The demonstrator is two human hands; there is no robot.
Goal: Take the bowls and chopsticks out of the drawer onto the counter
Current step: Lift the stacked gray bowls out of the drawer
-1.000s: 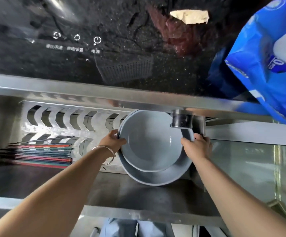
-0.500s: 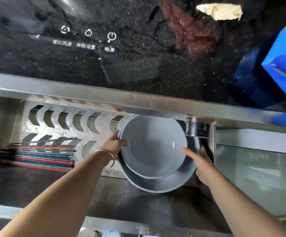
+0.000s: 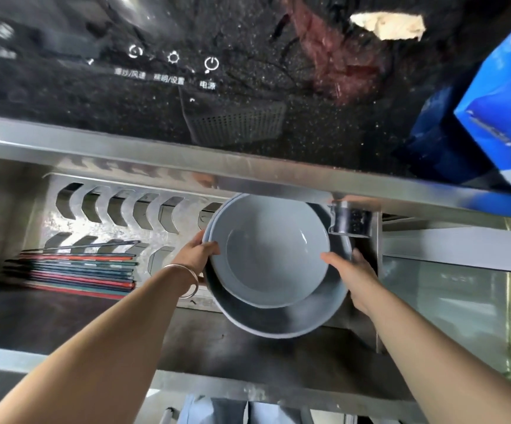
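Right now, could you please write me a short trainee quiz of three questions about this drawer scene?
1. True or false: the small grey bowl sits inside the large grey bowl.
2. The bundle of coloured chopsticks lies on which side of the bowls: A left, B right?
3. Which hand wears the thin metal bracelet?

Key: 1 true. 2 A. 3 The left hand; the right hand grips the opposite rim.

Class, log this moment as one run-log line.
stage: lifting bowls | left hand: grips bowls rim | right hand: grips opposite rim | chopsticks: in drawer | counter: no bowls
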